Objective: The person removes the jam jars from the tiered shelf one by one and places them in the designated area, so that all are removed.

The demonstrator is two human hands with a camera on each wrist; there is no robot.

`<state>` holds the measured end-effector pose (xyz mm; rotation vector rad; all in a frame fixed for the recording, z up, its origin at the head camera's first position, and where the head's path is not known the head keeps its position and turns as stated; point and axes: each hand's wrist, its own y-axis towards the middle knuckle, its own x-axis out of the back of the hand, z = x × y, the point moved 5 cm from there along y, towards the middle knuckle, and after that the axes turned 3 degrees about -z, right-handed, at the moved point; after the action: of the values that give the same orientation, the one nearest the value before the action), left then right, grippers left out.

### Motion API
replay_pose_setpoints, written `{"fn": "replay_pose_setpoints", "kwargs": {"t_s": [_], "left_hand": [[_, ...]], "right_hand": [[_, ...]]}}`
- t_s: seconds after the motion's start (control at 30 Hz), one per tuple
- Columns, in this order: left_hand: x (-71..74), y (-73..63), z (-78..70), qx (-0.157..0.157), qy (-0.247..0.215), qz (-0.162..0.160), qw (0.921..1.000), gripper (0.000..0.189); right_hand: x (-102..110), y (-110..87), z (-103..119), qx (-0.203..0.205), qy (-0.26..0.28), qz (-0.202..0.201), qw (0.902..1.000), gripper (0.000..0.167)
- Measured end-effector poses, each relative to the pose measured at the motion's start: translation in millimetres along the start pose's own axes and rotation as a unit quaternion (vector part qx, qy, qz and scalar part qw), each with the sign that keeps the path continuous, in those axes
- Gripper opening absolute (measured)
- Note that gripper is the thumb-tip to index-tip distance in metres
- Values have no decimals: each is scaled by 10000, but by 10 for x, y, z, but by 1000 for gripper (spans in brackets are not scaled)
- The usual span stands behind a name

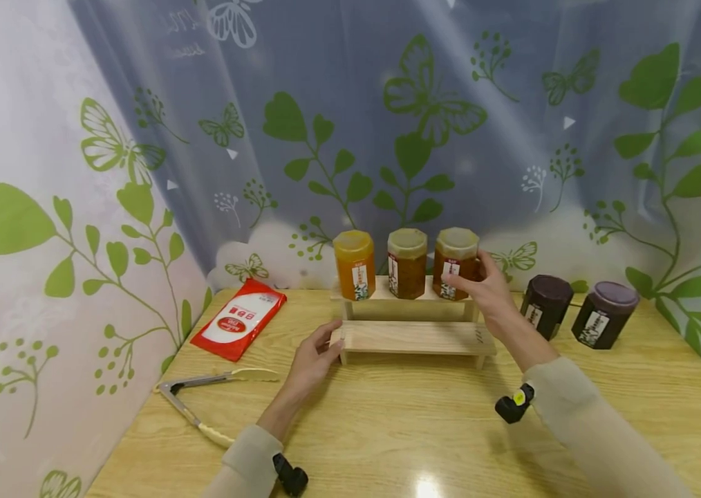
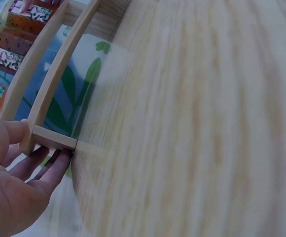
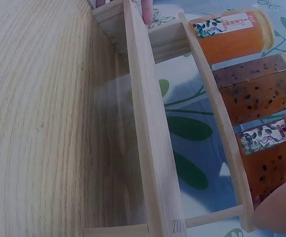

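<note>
A two-step wooden rack [image 1: 413,337] stands on the table. On its upper step are three jars in a row: an orange jar [image 1: 354,266] at left, an amber jar [image 1: 408,264] in the middle and a darker amber jar [image 1: 455,266] at right. My right hand [image 1: 492,294] grips the right-hand jar, thumb across its front by the label. Dark seeds show through that jar in the right wrist view. My left hand [image 2: 22,182] holds the left end of the lower step, thumb on top and fingers beneath.
Two dark purple jars, one [image 1: 546,306] nearer the rack and one [image 1: 605,315] farther right, stand on the table [image 1: 400,422]. A red-and-white packet [image 1: 241,318] lies at left, with spread tongs [image 1: 191,408] in front of it. A patterned curtain [image 1: 338,124] hangs behind.
</note>
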<state>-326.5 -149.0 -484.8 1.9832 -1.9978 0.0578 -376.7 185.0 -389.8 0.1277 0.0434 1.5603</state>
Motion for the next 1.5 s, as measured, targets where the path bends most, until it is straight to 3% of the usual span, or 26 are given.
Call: {"fn": "replay_pose_setpoints", "kwargs": {"t_s": [0.3, 0.6, 0.8, 1.2, 1.37, 1.5], "left_hand": [[-10, -20, 5, -17, 93, 53, 9999, 46], [-11, -44, 39, 67, 90, -8, 9999, 46], [7, 6, 21, -66, 160, -9, 9998, 45], [16, -14, -10, 59, 223, 21, 9997, 46], [17, -15, -13, 6, 152, 24, 9999, 47], [9, -26, -57, 16, 132, 20, 9999, 47]], "right_hand": [[39, -64, -13, -7, -185, -32, 9998, 95], [96, -267, -30, -96, -346, 45, 9993, 95], [168, -376, 43, -81, -417, 16, 9991, 92], [484, -618, 35, 63, -581, -99, 9982, 85], [630, -693, -18, -98, -537, -134, 9984, 88], [786, -766, -130, -210, -902, -219, 9955, 90]]}}
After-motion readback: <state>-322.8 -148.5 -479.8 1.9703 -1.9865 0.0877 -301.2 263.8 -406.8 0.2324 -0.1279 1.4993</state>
